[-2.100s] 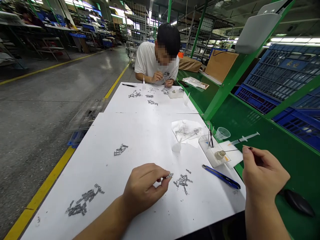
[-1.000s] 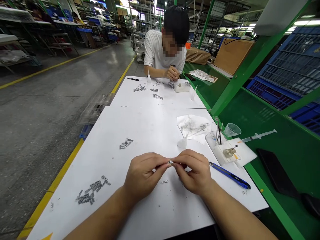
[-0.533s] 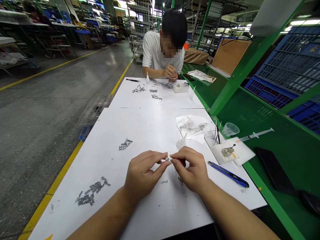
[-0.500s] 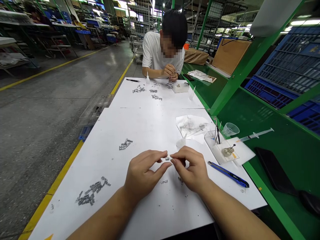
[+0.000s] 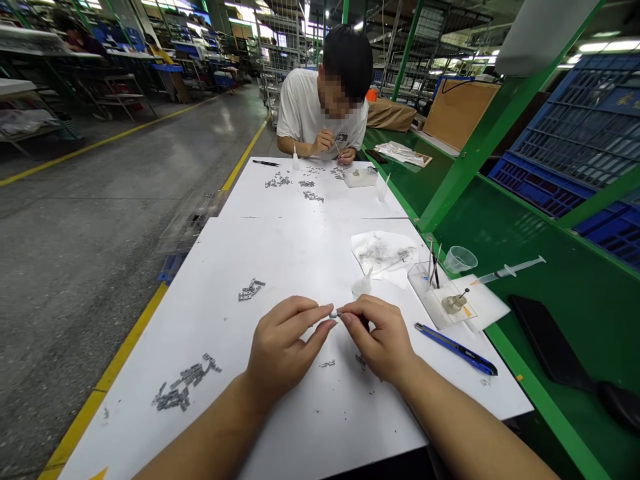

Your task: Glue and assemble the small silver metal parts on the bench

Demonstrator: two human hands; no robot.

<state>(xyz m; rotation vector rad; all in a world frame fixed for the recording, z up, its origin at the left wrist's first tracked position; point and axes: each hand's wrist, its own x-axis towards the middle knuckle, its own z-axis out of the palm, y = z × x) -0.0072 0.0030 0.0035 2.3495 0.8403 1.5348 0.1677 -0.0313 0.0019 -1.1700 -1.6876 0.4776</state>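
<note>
Between my two hands, above the white table [image 5: 200, 320], is a small grey metal part [image 5: 334, 314]. My left hand [image 5: 285, 340] pinches it from the left with thumb and forefinger. The fingertips of my right hand [image 5: 377, 333] are closed at its right end; whether they hold a separate tiny piece is too small to tell. Below the hands lie a few small parts [image 5: 327, 364]. A pile of grey metal parts [image 5: 187, 383] is at the left, and a smaller pile [image 5: 251, 289] lies farther back.
On the right are a blue cutter [image 5: 456, 349], a clear holder with tweezers [image 5: 420, 280], a small pot [image 5: 454, 304], a cup [image 5: 461, 259] and a syringe [image 5: 510, 270]. Behind my hands lie a stained cloth [image 5: 385, 253] and a white bottle [image 5: 362, 285]. A person [image 5: 325, 107] works opposite.
My hands have shifted very slightly, and the small part has moved a little left and is tilted differently. The person opposite has leaned slightly left and lowered a hand.
</note>
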